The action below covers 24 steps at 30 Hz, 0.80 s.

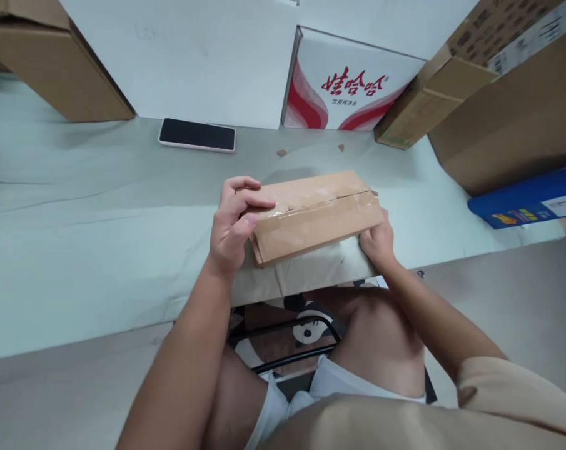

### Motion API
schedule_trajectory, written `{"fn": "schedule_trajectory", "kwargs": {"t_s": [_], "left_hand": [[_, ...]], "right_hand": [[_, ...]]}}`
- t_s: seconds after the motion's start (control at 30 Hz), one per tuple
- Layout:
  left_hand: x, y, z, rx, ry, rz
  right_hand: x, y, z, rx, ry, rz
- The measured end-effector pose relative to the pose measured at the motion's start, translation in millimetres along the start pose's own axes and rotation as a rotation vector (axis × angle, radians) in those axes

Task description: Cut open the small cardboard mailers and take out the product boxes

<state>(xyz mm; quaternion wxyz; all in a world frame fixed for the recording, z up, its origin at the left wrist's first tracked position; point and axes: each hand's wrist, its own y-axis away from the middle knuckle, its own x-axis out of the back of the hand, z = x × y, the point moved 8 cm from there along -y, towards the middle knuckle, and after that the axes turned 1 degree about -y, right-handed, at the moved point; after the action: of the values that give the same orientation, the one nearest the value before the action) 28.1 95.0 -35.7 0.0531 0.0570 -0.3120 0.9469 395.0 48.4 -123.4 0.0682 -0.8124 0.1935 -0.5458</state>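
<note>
A small brown cardboard box [320, 219] is tilted above the near edge of the table, between my two hands. Clear tape runs along its top, and the seam under the tape looks torn at the right end. My left hand [233, 225] grips the box's left end, fingers over the top and thumb at the near side. At the lower right corner, my right hand [379, 240] is closed on the box, its fingertips partly hidden underneath.
A phone [197, 135] lies at the back left. Two cardboard scraps [281, 152] lie beyond the box. A white-and-red carton [348, 84], a large brown carton [71, 69] and a tall narrow carton [414, 115] line the back. At right is a blue package [526, 200].
</note>
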Motion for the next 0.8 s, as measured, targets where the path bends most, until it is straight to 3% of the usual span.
{"fn": "schedule_trajectory", "kwargs": {"t_s": [0.4,0.6,0.8], "left_hand": [[-3,0,0,0.018,0.148,0.058],[-6,-2,-3,0.055,0.194,0.054],[-6,-5,-6,0.106,0.189,0.064]], "right_hand": [[26,3,20,-0.122,-0.326,0.272],[25,5,19,-0.159,-0.403,0.277],[41,2,-4,-0.170,-0.839,0.375]]}}
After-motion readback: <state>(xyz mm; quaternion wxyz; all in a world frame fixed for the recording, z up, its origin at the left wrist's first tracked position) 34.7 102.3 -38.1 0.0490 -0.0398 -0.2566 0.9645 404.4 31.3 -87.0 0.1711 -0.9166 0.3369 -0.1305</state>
